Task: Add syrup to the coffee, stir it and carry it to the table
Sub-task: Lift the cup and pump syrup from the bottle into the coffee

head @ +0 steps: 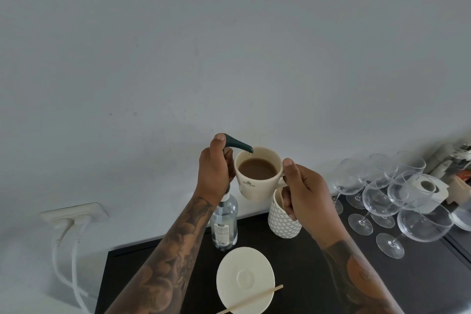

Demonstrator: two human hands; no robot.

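Observation:
My right hand (303, 188) holds a cream coffee cup (257, 176) by its handle, lifted above the counter; light brown coffee fills it. My left hand (215, 171) grips the neck of a clear syrup bottle (224, 224), thumb on top of its dark green pump (238, 145). The pump's spout ends over the cup's rim, a drop hanging at its tip. A cream saucer (246, 279) lies on the black counter (318, 250) below, with a wooden stir stick (251, 299) across its front edge.
A white patterned cup (281, 219) with sticks in it stands behind my right hand. Several wine glasses (382, 194) crowd the counter's right side, with a paper roll (428, 186) beyond. A wall socket with white cables (74, 216) is at left.

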